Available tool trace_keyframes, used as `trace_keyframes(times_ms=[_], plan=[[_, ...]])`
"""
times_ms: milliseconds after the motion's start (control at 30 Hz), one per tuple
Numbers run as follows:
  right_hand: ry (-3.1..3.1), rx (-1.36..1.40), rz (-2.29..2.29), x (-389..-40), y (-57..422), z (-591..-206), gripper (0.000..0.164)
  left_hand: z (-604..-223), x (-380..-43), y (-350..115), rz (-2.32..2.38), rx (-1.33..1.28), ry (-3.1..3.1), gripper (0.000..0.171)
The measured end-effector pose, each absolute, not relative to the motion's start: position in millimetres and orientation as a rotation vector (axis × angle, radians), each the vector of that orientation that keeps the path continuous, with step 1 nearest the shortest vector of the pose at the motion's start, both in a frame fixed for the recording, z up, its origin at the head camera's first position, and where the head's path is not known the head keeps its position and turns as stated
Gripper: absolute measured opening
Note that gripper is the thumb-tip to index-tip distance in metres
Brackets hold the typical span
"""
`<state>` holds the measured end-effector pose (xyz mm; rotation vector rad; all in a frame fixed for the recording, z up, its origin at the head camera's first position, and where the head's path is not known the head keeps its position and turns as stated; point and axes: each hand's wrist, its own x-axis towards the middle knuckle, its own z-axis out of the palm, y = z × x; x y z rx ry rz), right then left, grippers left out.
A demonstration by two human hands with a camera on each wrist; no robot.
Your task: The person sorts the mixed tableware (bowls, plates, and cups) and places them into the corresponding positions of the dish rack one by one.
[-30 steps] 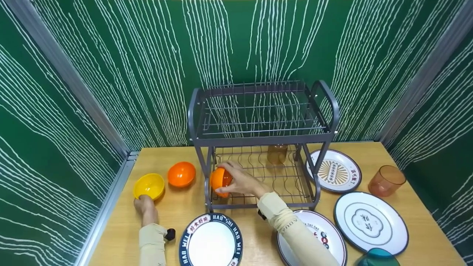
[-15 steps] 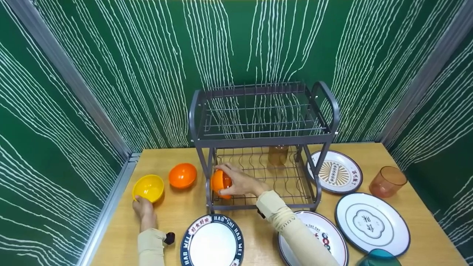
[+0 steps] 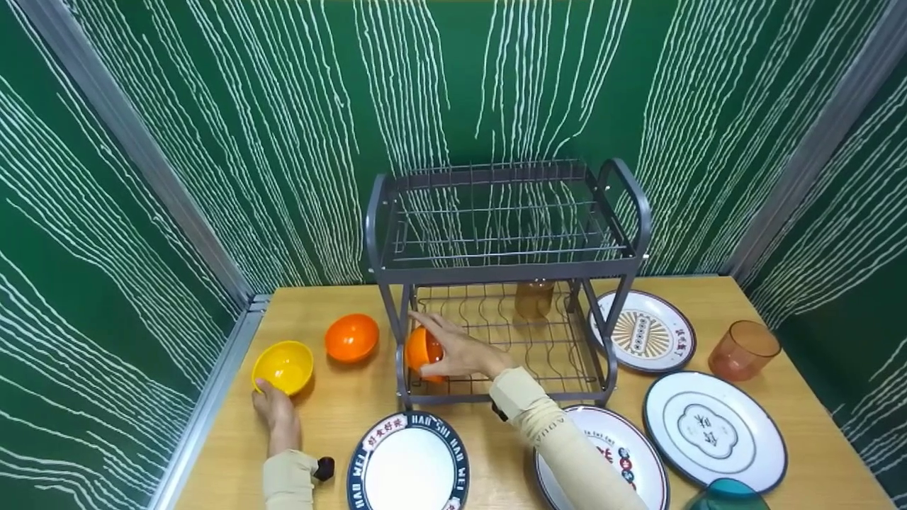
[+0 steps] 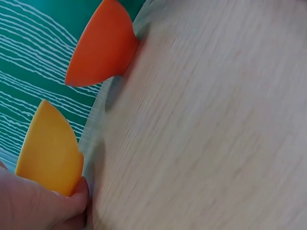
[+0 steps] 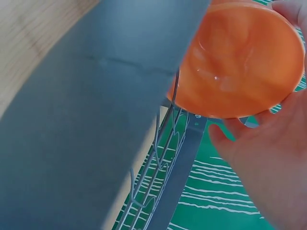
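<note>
While the right hand [image 3: 464, 353] stays clamped round an orange bowl [image 3: 418, 348], thumb on the near side, its upper fingers stretch straighter than a second ago. That bowl sits on its side at the left end of the rack's lower shelf, mouth facing right, much where it was. Over on the left, the left hand [image 3: 276, 413] pinches a yellow bowl [image 3: 283, 365] by its near edge; that one has slid slightly toward the person, though I can't tell whether it touches the table [image 3: 333, 397]. Farther out, a second orange bowl [image 3: 352, 338], the rack [image 3: 503, 272] and the blue-rimmed plate [image 3: 409, 467] haven't budged.
</note>
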<state>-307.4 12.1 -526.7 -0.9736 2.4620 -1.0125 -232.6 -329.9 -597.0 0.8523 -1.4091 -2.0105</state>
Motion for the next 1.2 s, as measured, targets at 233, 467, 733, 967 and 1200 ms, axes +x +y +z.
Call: trace_keyframes(times_ms=[233,467,733,967,1200], plan=[[2.447,-0.974,-1.006,-304.6,15.2,-522.6,0.097,-586.4,-228.7,-322.5,-2.025,0.887,-1.499,0.07],[2.484,-0.898,-1.036,-297.9,19.1,-518.3,0.101,-570.9,-220.8,-308.0,-2.101,0.809,-1.492,0.077],[2.452,-0.89,-1.218,-291.1,30.8,-515.7,0.097,-556.4,-207.5,-284.6,-2.076,0.737,-1.51,0.073],[2.427,-0.871,-1.322,-283.0,44.1,-518.2,0.092,-545.4,-189.1,-262.0,-2.044,0.801,-1.614,0.08],[2.469,-0.912,-1.395,-272.8,54.3,-517.8,0.088,-535.6,-170.4,-236.5,-1.942,0.846,-1.762,0.084]])
